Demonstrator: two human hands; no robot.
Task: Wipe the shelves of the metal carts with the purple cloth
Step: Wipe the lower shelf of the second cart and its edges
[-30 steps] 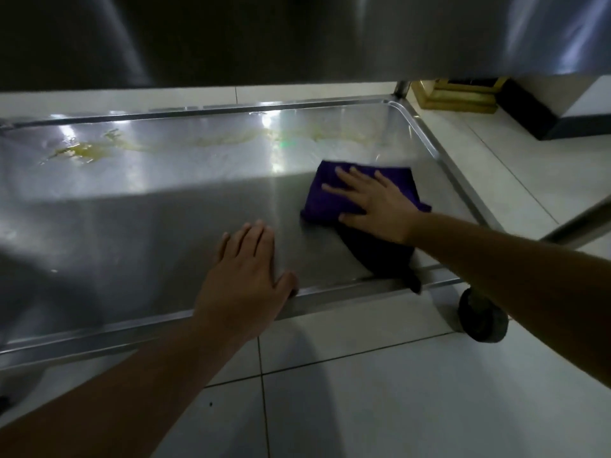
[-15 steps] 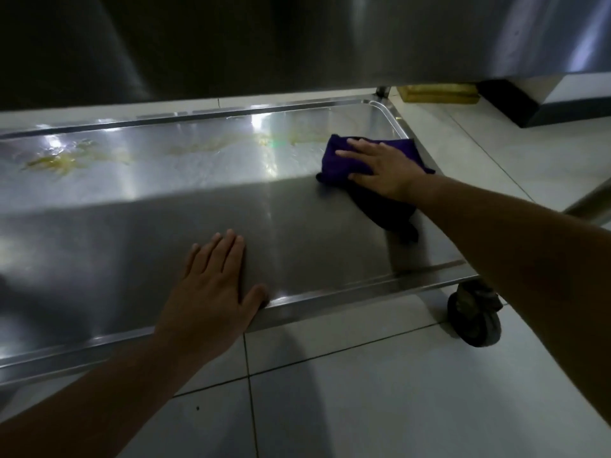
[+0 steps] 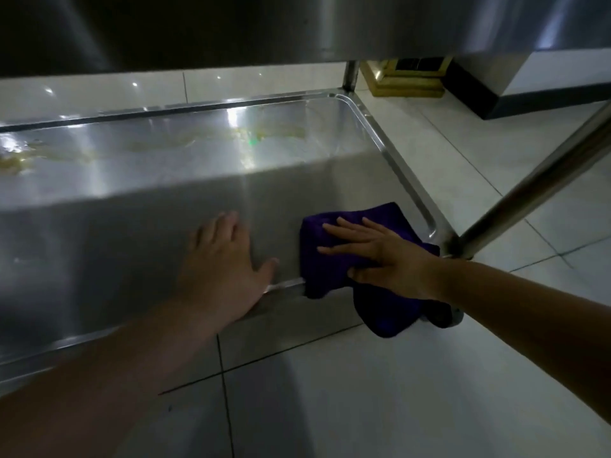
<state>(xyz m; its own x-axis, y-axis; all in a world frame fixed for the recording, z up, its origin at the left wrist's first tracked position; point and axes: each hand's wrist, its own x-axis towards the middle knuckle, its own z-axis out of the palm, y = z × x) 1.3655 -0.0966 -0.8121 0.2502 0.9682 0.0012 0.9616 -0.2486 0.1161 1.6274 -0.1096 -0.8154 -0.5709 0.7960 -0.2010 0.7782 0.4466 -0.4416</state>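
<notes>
Clearly, the wiping is only partly done. The purple cloth (image 3: 334, 256) is pressed flat against the bottom shelf (image 3: 139, 233) of the metal cart at its near right corner, with part of the cloth hanging over the near edge toward the floor (image 3: 363, 391). It is held down by the right hand (image 3: 380, 256), whose fingers are spread and laid straight on the cloth rather than curled round it. The left hand (image 3: 224, 259) is rested flat on the bare metal just beside the cloth, near the near edge, fingers apart and nothing held; it is judged to be steadying the cart.

Yellowish smears (image 3: 158, 145) are seen along the far edge of the shelf, from the far left to about the middle, so that strip is judged not yet cleaned. The near part of the shelf looks dull and even, but under shadow its state cannot be told for certain. Above, the underside of an upper shelf (image 3: 264, 24) is seen; whether it has been wiped cannot be told, and no second cart is shown.

No brand, label or readable writing can be made out anywhere.
</notes>
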